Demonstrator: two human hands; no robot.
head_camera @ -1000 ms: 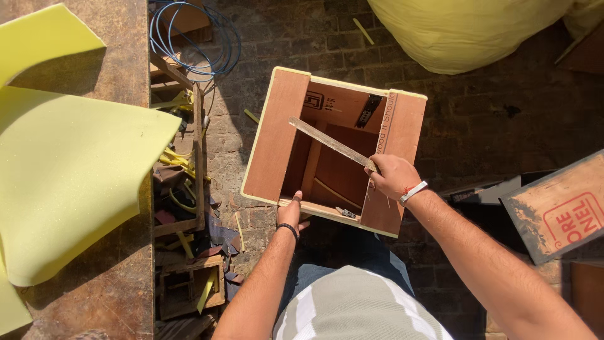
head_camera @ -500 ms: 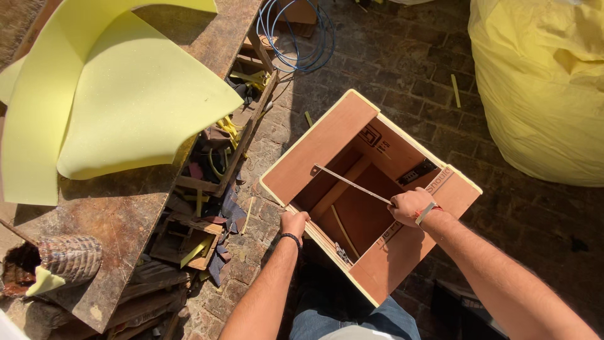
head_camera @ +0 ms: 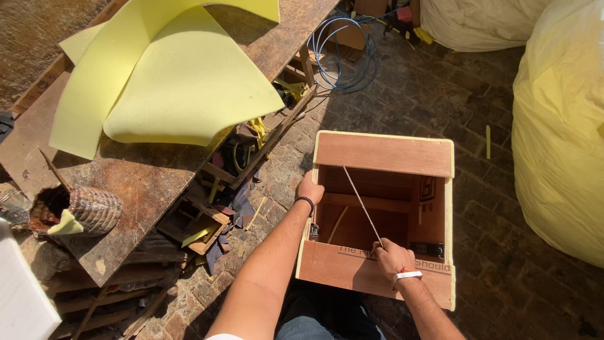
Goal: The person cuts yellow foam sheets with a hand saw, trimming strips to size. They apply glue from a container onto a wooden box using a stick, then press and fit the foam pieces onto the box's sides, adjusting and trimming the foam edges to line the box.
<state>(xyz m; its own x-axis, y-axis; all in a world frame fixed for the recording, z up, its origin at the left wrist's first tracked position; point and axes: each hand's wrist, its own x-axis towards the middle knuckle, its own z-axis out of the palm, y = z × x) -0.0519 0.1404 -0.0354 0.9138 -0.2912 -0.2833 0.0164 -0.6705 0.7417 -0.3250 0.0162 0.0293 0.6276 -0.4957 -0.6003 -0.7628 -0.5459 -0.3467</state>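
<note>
Right hand (head_camera: 393,258) grip closed around near end of a thin pale strip (head_camera: 361,203), fingers curled over it at the near rim of the wooden box frame (head_camera: 384,154); strip runs diagonally from that hand up across the open middle toward the far panel. White band on right wrist. Left hand (head_camera: 309,190) grip clamped on left side wall of the frame, fingers wrapped over its top edge, dark band on wrist. Frame is open on top, brown plywood panels with pale yellow edging, cross rails visible inside; it stands on the brick floor (head_camera: 409,94), just in front of the person's legs. Left of the frame: worn counter (head_camera: 151,182) carrying large curved yellow foam sheets (head_camera: 182,82) and a woven basket (head_camera: 94,211) near its front end. Clutter of scraps and wood under the counter. Blue cable coil (head_camera: 343,60) on floor beyond the frame. Big yellow sack (head_camera: 560,145) on the right, well apart from the frame
</note>
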